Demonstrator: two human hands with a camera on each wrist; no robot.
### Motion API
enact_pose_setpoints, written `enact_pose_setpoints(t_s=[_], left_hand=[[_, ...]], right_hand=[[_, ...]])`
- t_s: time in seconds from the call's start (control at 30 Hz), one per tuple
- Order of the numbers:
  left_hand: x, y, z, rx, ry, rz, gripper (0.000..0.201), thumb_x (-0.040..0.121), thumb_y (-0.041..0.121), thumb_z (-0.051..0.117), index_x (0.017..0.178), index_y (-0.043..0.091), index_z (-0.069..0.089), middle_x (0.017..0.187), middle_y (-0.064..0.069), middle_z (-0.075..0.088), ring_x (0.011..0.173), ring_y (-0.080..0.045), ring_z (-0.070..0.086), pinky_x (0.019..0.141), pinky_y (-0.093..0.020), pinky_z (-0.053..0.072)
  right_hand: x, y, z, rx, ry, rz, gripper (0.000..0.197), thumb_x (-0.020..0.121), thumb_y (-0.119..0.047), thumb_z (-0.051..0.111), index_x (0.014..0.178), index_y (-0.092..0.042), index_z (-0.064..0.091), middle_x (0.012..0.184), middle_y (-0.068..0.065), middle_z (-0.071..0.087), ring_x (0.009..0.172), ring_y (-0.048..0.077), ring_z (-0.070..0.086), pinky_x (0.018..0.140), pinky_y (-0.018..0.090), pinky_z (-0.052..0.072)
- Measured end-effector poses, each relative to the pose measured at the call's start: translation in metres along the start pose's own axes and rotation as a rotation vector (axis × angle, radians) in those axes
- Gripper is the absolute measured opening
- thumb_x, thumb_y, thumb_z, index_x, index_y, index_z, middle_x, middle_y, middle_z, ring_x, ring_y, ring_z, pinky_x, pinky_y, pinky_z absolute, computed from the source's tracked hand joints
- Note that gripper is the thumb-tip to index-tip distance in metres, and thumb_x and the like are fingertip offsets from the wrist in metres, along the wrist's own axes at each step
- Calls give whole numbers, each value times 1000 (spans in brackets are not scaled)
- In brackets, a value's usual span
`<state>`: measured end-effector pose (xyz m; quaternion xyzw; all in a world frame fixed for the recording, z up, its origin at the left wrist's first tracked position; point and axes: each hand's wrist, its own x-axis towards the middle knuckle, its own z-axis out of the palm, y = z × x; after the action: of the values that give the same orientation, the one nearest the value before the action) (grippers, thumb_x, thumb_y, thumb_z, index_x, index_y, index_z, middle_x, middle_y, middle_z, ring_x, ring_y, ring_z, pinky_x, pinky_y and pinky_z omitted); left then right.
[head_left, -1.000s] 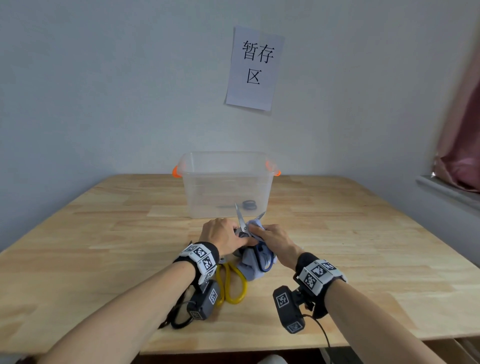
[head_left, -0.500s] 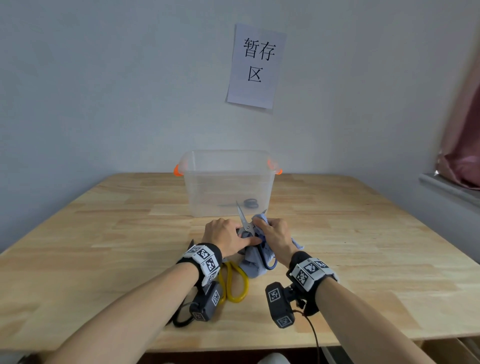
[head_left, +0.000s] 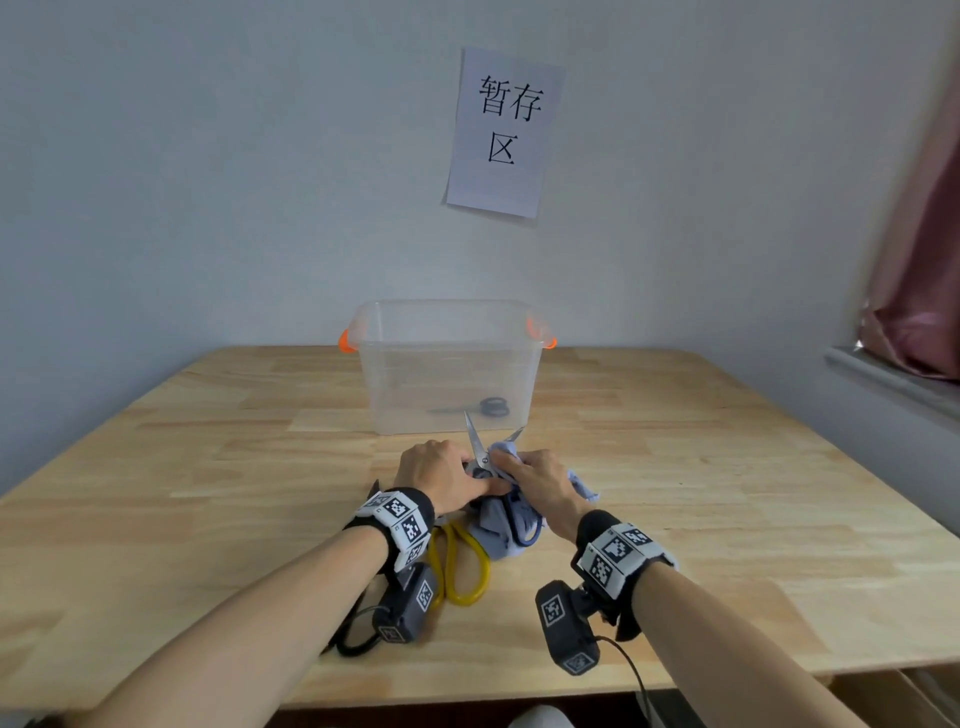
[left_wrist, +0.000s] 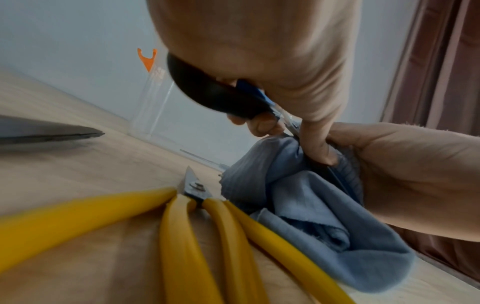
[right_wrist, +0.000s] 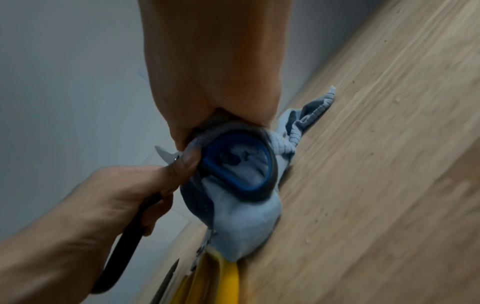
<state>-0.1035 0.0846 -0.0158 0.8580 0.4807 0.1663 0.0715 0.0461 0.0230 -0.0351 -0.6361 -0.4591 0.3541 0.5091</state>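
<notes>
1. Near the table (head_left: 208, 467) front edge, the scissors (head_left: 479, 451) are held low over the wood, blades spread, tips pointing toward the clear bin (head_left: 447, 374).
2. Left hand (head_left: 441, 478) curls round the dark handle, thumb by the pivot.
3. Right hand (head_left: 540, 480) pinches the blue cloth (head_left: 496, 527) against the scissors near the pivot.
4. Looks like a wiping step. Stroke from pivot to tip, keep the cloth thick between fingers and edge, and hold the left grip firm.
5. Yellow-handled scissors (left_wrist: 179, 242) lie touching the cloth, so avoid snagging them.

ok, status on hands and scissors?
Left hand grips blue-handled scissors, blades open. Right hand pinches blue cloth on one blade. Yellow scissors lie beside, clear bin just ahead.
</notes>
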Motion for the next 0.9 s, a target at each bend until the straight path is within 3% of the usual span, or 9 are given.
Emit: enact_pose_setpoints(t_s=[0.2, 0.3, 0.5, 0.63, 0.73, 0.8, 0.9], left_hand=[[-2, 0, 2, 53, 34, 21, 74, 59, 94, 52, 73, 24, 71, 65, 6, 64, 66, -15, 59, 60, -30, 46], [-4, -2, 1, 64, 38, 36, 73, 60, 93, 51, 74, 25, 70, 66, 6, 63, 66, -15, 57, 58, -29, 41], [-9, -1, -1, 52, 15, 34, 64, 63, 90, 55, 80, 31, 73, 63, 7, 58, 66, -17, 55, 59, -28, 37], [-7, 0, -3, 2, -2, 4, 61, 63, 87, 60, 59, 26, 59, 58, 8, 54, 64, -18, 56, 57, -29, 38], [-5, -1, -3, 7, -18, -6, 64, 62, 88, 59, 60, 24, 61, 63, 6, 61, 65, -17, 57, 58, -29, 39], [-5, 0, -3, 9, -19, -5, 63, 62, 87, 60, 58, 25, 60, 64, 6, 61, 65, -17, 57, 58, -28, 39], [-4, 0, -1, 10, -14, 0, 62, 62, 87, 60, 56, 26, 56, 62, 7, 59, 64, -17, 56, 58, -29, 41]], right_hand=[[3, 2, 6, -25, 113, -80, 49, 93, -23, 65, 51, -13, 41, 48, -2, 37, 44, 9, 31, 43, 22, 27], [4, 2, 6, -14, 148, -109, 50, 93, -24, 65, 52, -14, 37, 50, 0, 33, 45, 11, 28, 46, 24, 25], [7, 1, 0, -11, 160, -127, 41, 93, -28, 66, 62, -8, 49, 58, 8, 38, 56, 17, 31, 47, 26, 24], [5, 7, 5, 47, 107, -92, 41, 94, -34, 65, 65, -9, 49, 63, 9, 38, 61, 21, 34, 55, 32, 29], [1, 11, 6, 42, 29, -52, 45, 95, -32, 63, 70, 5, 58, 63, 10, 51, 61, 18, 47, 56, 28, 38], [-1, 9, 4, 33, 20, -31, 43, 96, -28, 62, 65, 1, 62, 54, 1, 55, 51, 9, 49, 49, 21, 39], [1, 9, 1, 2, 44, -65, 46, 96, -24, 62, 53, -12, 56, 43, -10, 48, 45, 5, 43, 44, 17, 34]])
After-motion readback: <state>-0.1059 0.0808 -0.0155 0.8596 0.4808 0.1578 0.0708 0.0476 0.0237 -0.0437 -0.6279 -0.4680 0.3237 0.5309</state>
